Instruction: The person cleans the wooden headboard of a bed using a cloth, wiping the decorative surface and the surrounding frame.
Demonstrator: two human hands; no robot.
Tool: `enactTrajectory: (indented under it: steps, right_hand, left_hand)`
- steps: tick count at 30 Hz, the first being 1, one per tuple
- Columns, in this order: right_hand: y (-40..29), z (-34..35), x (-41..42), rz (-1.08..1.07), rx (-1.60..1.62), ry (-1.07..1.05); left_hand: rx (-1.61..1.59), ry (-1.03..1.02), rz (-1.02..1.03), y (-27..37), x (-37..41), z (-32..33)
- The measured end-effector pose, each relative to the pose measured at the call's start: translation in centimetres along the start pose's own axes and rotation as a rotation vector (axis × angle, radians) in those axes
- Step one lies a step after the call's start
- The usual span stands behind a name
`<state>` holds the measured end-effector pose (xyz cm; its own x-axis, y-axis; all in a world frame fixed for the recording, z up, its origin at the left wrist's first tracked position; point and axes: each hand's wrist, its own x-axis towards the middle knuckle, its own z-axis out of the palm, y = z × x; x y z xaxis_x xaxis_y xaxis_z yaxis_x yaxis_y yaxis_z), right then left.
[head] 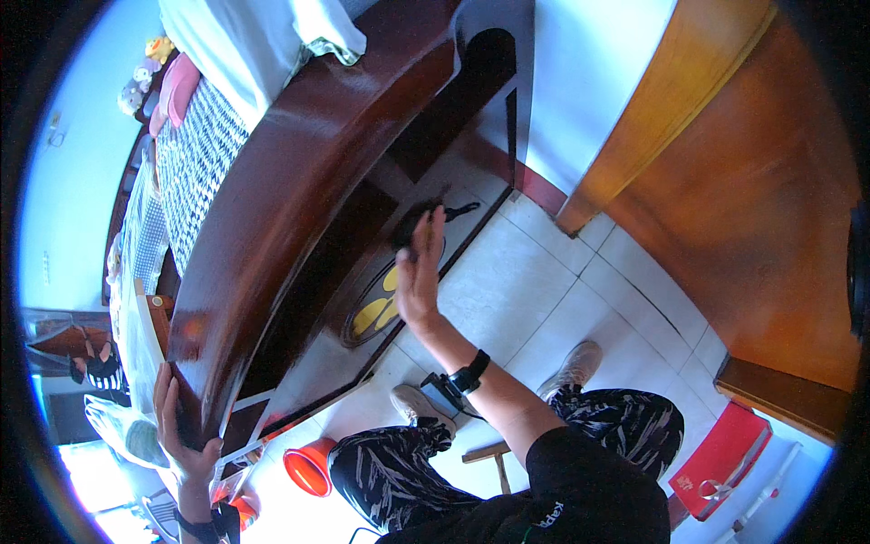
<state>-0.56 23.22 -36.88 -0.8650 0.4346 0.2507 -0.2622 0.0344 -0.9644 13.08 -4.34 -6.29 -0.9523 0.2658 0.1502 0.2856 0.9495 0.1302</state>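
My left hand (180, 435) rests with spread fingers on the near end of a dark, glossy wooden footboard (285, 183) of a bed. My right hand (418, 272) is raised in front of the footboard's lower side, fingers extended and holding nothing that I can see. Behind it, black oval shapes and a dark-rimmed oval with yellow shapes (370, 316) show low down; whether they are objects or reflections I cannot tell. A white cloth (238, 47) hangs over the footboard's far part. Patterned bedding (197, 163) lies beyond it.
A brown wooden door or panel (734, 204) stands at the right. An orange-red bucket (309, 468) is on the tiled floor (516, 272) by my leg, near a small wooden stand (499, 459). A red bag or box (720, 462) lies lower right. Another person (102, 370) shows far left.
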Motion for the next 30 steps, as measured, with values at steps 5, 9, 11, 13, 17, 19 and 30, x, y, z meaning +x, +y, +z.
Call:
enactTrajectory:
  steps: [5, 9, 11, 13, 17, 19, 30]
  right_hand:
    - [6.4, -2.6, 3.6, 0.555, 0.173, 0.222]
    - [18.6, -2.9, 2.2, 0.774, 0.694, 0.344]
    - [19.7, -1.8, 0.2, 0.929, 0.814, 0.317]
    - [18.9, -1.4, 0.2, 1.029, 0.830, 0.391]
    - [11.8, 0.5, 0.5, 0.657, 0.392, 0.266]
    - [0.7, -0.1, 1.1, 0.552, 0.156, 0.105]
    - [-2.1, -2.8, 6.7, -0.155, -0.061, 0.029]
  left_hand:
    - [-0.004, 0.007, 0.003, 0.4, -0.4, 0.0]
    - [-0.028, -0.002, 0.040, 0.5, 0.7, 0.1]
    - [-0.066, 0.002, -0.007, 0.1, -0.4, 0.4]
    - [-0.032, -0.004, 0.005, 0.8, 0.6, 0.0]
    - [-0.015, 0.021, 0.025, 0.7, 0.5, 0.2]
    - [-0.016, 0.024, -0.012, 0.9, -0.6, 0.2]
    - [0.036, 0.016, 0.010, 0.9, 0.3, 0.3]
